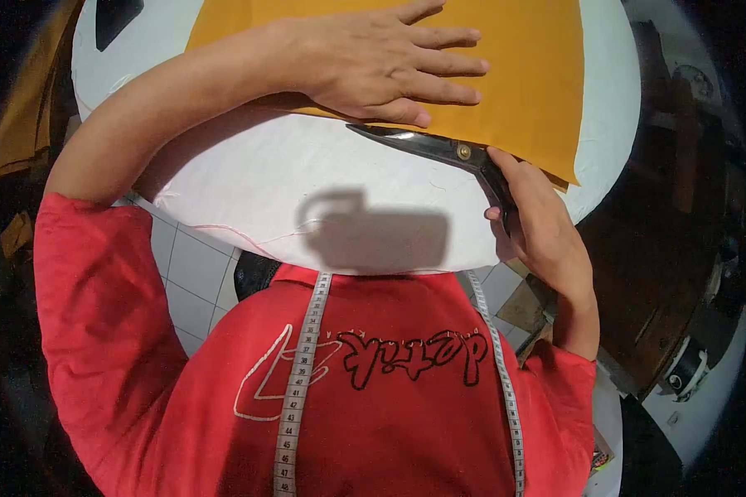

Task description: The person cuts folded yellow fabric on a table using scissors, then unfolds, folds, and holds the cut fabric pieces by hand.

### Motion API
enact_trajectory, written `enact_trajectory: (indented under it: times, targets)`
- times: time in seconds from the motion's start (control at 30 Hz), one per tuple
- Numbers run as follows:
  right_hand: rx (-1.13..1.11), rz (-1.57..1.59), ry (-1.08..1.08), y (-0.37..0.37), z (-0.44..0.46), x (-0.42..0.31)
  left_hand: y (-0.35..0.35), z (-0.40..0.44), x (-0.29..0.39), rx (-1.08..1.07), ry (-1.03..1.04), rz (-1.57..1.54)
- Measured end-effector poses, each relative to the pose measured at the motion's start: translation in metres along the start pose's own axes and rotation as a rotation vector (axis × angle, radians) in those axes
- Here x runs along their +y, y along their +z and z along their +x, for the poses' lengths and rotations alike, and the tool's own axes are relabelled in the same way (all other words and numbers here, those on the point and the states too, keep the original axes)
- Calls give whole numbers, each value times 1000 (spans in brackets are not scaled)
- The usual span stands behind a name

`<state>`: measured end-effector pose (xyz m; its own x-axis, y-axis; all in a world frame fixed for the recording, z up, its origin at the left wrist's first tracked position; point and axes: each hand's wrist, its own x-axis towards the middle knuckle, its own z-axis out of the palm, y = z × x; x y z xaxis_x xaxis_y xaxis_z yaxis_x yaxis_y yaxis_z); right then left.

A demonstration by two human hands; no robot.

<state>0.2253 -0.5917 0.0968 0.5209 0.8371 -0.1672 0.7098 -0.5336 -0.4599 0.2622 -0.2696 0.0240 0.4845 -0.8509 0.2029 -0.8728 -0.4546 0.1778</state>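
Mustard-yellow fabric (530, 74) lies on the white padded table (257, 182). My left hand (373, 66) presses flat on it, palm down and fingers spread. Along the fabric's near edge lie black-handled fabric scissors (423, 144), their tips pointing left below my left thumb. My right hand (543, 219) is wrapped round the scissor handles at the fabric's near right corner. The blades look closed or almost so; whether any cloth is between them, I cannot tell.
A measuring tape (298, 381) hangs down both sides of the red shirt (406, 431). Part of a dark object (116, 21) sits at the table's far left. Brown cloth (37, 108) hangs at left, and a dark wooden surface (630, 273) stands at right. Tiled floor (191, 282) shows below.
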Motion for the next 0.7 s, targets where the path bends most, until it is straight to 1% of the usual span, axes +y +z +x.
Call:
enact_trajectory:
  times: [0.23, 0.43, 0.57, 0.7]
  targets:
    - [-14, -4, -4, -1, 6, -11, 7, -5, -2, 56, 6, -3]
    - [-22, -2, -13, 1, 14, -16, 6, -6, -2, 60, -1, -14]
    - [17, -6, -59, 5, 4, 2, 11, 7, 1, 36, -5, -16]
    - [-16, 27, -41, 2, 6, 5, 19, 15, 2, 34, -13, -4]
